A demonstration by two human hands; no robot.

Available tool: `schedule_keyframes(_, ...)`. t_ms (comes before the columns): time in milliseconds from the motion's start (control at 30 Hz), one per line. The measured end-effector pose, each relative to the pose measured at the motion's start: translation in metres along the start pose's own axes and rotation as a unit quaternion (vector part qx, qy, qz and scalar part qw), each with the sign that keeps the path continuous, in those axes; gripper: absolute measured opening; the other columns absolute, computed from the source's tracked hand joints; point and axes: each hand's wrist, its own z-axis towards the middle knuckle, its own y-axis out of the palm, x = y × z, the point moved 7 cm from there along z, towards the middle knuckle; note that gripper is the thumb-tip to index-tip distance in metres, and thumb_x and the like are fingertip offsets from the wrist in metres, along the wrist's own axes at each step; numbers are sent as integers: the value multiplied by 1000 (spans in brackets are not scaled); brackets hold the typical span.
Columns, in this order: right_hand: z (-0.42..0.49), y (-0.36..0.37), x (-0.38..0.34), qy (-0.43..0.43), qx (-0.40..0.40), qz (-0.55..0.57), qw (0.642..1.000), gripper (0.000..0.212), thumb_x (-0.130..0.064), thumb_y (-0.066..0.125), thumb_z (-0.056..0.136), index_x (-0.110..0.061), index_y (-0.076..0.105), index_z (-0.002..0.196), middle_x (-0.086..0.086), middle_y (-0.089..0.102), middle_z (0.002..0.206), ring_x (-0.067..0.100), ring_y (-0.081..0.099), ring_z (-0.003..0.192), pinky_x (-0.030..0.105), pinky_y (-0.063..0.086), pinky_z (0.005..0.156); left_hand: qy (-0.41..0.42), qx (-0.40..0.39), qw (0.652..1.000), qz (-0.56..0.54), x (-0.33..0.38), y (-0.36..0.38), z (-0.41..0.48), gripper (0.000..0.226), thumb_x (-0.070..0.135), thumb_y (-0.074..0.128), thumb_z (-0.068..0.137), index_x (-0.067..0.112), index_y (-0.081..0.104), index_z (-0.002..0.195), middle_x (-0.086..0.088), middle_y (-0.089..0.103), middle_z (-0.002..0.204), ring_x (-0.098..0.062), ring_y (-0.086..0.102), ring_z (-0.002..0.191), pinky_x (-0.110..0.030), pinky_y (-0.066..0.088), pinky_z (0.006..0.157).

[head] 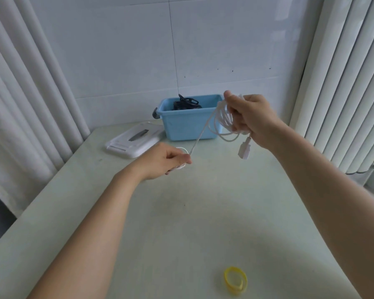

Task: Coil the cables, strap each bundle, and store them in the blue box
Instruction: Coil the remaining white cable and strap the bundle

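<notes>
My right hand (249, 119) is raised in front of the blue box (189, 124) and grips several loops of a white cable (221, 117). A white plug (244, 151) dangles below that hand. One strand runs down and left to my left hand (167, 161), which pinches the cable low over the table. A small loop of cable shows just behind its fingers. The blue box stands at the back of the table and holds a coiled black cable (185, 104). A yellow strap (235, 281), curled into a ring, lies on the table near the front.
A white lid (134, 140) lies flat on the pale green table (181, 223), left of the box. White curtains hang on both sides, and a white wall stands behind the box.
</notes>
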Motion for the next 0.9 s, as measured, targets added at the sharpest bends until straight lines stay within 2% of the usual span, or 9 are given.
schedule_keyframes(67, 4, -16, 10, 35, 66, 28, 997, 46, -36, 61, 97, -16, 44, 59, -5, 28, 42, 13, 20, 38, 20, 35, 43, -5, -6, 1000, 3, -2, -1, 0, 34, 53, 56, 93, 29, 78, 101, 14, 55, 60, -4, 48, 56, -11, 39, 56)
schedule_keyframes(167, 12, -32, 34, 118, 113, 130, 978, 41, -34, 61, 97, -15, 46, 63, -4, 29, 50, 11, 20, 38, 20, 31, 41, -2, -32, 999, 25, -8, -1, 1, 24, 43, 56, 100, 32, 78, 100, 10, 67, 71, -5, 54, 63, -15, 42, 60)
schedule_keyframes(233, 14, -30, 49, 192, 72, 246, 947, 42, -31, 57, 99, -16, 44, 62, -4, 30, 53, 7, 21, 35, 17, 26, 36, -9, 3, 1000, 28, -13, -6, 3, 22, 39, 58, 100, 32, 78, 96, 9, 68, 70, -7, 56, 65, -19, 43, 61)
schedule_keyframes(333, 3, -16, 52, 283, -47, 333, 898, 53, -34, 47, 101, -17, 40, 52, -9, 26, 38, 7, 22, 26, 14, 31, 40, -27, 99, 992, 72, -25, -18, 8, 23, 38, 60, 99, 33, 78, 85, 10, 67, 65, -9, 56, 62, -27, 45, 61)
schedule_keyframes(400, 2, -11, 48, 296, -73, 388, 870, 54, -35, 45, 102, -16, 39, 52, -9, 25, 35, 9, 23, 25, 14, 34, 42, -39, 120, 986, 109, -31, -18, 9, 25, 42, 60, 98, 35, 76, 80, 11, 64, 62, -7, 52, 56, -28, 43, 61)
schedule_keyframes(500, 8, -1, 40, 266, -59, 476, 836, 49, -39, 42, 103, -16, 41, 61, -8, 28, 39, 8, 26, 30, 16, 37, 53, -32, 76, 990, 111, -21, -2, 10, 24, 43, 61, 97, 34, 77, 82, 9, 61, 61, -6, 50, 54, -27, 41, 58)
schedule_keyframes(600, 13, 3, 36, 197, -24, 456, 868, 40, -41, 44, 103, -12, 48, 75, -4, 40, 55, 10, 38, 44, 17, 40, 63, 5, 37, 994, 105, 3, 9, 8, 20, 38, 61, 98, 31, 80, 93, 5, 59, 64, -12, 52, 62, -26, 41, 57)
schedule_keyframes(767, 13, 16, 42, 109, -11, 191, 975, 29, -34, 49, 103, -6, 51, 96, 8, 56, 76, 20, 56, 63, 31, 47, 67, 76, 41, 996, 26, 32, 5, 3, 12, 34, 67, 95, 31, 79, 96, -10, 71, 83, -8, 53, 65, -28, 47, 66)
schedule_keyframes(900, -5, 52, 48, 75, -152, 0, 986, 47, -47, 39, 104, -1, 49, 107, 17, 64, 81, 25, 60, 69, 32, 49, 68, 126, 104, 986, -28, 49, -9, -1, 6, 26, 73, 91, 26, 78, 88, -1, 72, 76, -5, 60, 66, -23, 49, 69)
